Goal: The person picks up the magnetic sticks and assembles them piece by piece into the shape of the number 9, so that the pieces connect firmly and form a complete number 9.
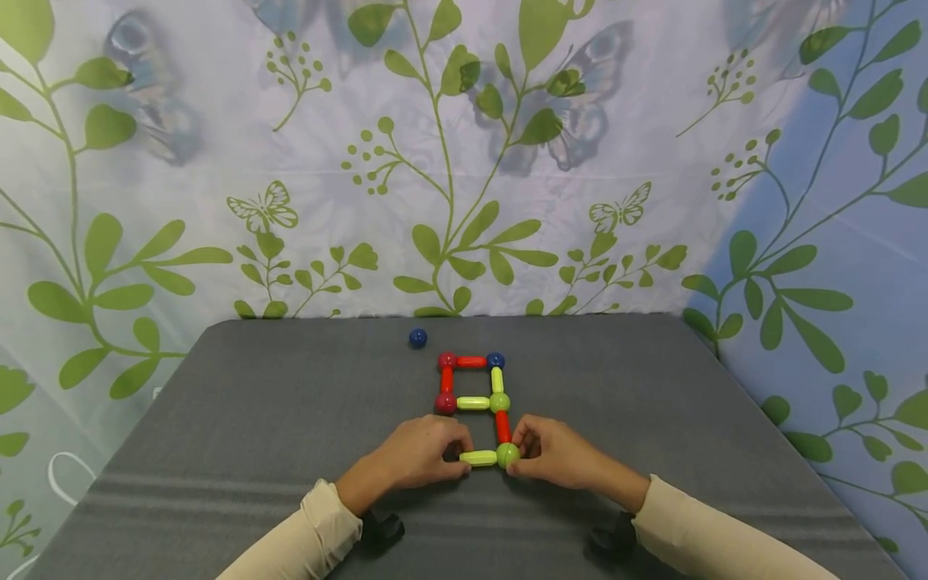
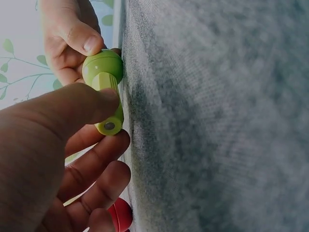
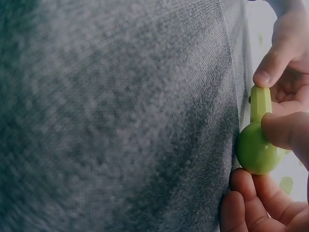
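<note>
My left hand [image 1: 426, 453] pinches the free end of a yellow-green magnetic stick [image 1: 478, 458]; a grey disc shows in its end in the left wrist view. The stick's other end meets a green ball [image 1: 507, 455], which my right hand [image 1: 557, 456] holds between thumb and fingers. From that ball a red stick [image 1: 503, 427] runs back to a second green ball [image 1: 499, 403]. Beyond lies a square of sticks, with two red balls, the near one [image 1: 445, 403] at front left, and a blue ball [image 1: 495, 360] at back right.
A loose blue ball [image 1: 417, 337] lies behind and left of the square, near the back of the grey cloth-covered table [image 1: 290, 387]. Behind the table hangs a leaf-patterned curtain [image 1: 507, 185]. A white cord loop [image 1: 68, 475] shows at far left.
</note>
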`<state>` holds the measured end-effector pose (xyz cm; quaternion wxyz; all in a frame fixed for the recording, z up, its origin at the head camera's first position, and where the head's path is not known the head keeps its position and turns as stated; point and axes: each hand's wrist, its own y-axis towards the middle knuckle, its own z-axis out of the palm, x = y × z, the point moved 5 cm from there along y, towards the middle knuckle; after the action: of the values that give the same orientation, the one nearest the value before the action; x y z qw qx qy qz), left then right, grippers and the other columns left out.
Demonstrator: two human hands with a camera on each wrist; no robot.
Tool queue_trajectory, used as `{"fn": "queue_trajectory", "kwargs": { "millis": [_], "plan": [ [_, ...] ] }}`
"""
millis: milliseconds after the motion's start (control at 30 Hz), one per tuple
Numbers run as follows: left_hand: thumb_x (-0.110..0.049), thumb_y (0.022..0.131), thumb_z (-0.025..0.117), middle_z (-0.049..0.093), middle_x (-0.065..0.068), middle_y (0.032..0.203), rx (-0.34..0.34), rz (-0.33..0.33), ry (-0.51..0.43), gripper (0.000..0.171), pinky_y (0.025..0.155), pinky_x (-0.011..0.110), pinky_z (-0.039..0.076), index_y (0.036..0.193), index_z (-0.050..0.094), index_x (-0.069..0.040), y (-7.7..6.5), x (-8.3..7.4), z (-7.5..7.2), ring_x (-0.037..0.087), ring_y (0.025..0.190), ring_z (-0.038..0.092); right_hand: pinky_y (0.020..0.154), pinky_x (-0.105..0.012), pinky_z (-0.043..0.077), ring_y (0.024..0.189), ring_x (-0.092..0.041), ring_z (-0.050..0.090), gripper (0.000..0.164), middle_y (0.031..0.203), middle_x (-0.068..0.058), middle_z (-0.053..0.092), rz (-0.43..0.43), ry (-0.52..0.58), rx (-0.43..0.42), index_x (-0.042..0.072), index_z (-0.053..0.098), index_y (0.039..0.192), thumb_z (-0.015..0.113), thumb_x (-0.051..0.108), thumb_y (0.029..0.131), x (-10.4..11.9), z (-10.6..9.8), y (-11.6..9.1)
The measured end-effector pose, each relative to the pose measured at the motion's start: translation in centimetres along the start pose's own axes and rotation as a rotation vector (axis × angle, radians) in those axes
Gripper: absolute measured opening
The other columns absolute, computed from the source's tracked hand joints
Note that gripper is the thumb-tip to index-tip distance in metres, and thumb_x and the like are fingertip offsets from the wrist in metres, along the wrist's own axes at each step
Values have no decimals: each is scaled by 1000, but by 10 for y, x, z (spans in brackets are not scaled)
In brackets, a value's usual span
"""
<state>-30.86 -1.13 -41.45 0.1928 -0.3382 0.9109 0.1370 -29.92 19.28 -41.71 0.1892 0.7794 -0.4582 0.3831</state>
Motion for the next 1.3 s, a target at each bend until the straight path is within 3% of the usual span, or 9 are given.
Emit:
{"fn": "queue_trajectory", "kwargs": {
  "millis": [333, 700, 867, 1000, 1200, 1300],
  "plan": [
    [-24, 89, 79, 59, -14, 87, -16, 25, 12, 11, 65, 22, 44, 96, 70, -24, 2, 0, -2, 1, 74, 50, 65, -28, 50, 76, -16, 60, 30, 86, 1, 63, -2, -17, 1, 9, 60, 97, 84, 19, 84, -2, -1, 1],
    [-28, 89, 79, 60, -14, 90, -10, 17, 10, 12, 68, 22, 45, 97, 70, -25, 6, 2, -3, 3, 78, 53, 64, -29, 50, 75, -16, 61, 29, 86, 2, 64, -5, -14, -7, 10, 60, 97, 84, 21, 84, -4, -4, 1],
    [-28, 90, 78, 64, -10, 95, -22, 17, 1, 17, 73, 26, 49, 103, 72, -20, 8, 8, -17, 8, 84, 60, 65, -28, 50, 76, -16, 62, 29, 86, 1, 64, -11, -7, -6, 9, 60, 97, 84, 20, 85, -3, -4, 0],
    [-23, 92, 77, 67, -4, 99, -119, -44, -24, 21, 75, 33, 52, 109, 72, -13, 14, 31, -39, 14, 86, 64, 66, -29, 50, 77, -18, 62, 28, 87, 0, 64, -5, 16, -1, 8, 61, 98, 84, 19, 85, -2, -3, 0],
    [-17, 91, 76, 64, 13, 113, -334, -245, -65, 37, 80, 43, 51, 124, 65, -5, 24, 96, -73, 23, 91, 62, 68, -29, 50, 79, -19, 62, 29, 88, -1, 64, -1, 42, 13, 8, 60, 100, 83, 19, 86, -3, -1, -1],
    [-17, 92, 75, 60, 18, 121, -414, -321, -96, 44, 81, 47, 49, 132, 61, -5, 29, 122, -85, 28, 94, 60, 67, -29, 50, 79, -19, 61, 30, 88, -1, 64, -1, 48, 9, 7, 60, 100, 84, 18, 85, -2, 1, -1]
  ]
}}
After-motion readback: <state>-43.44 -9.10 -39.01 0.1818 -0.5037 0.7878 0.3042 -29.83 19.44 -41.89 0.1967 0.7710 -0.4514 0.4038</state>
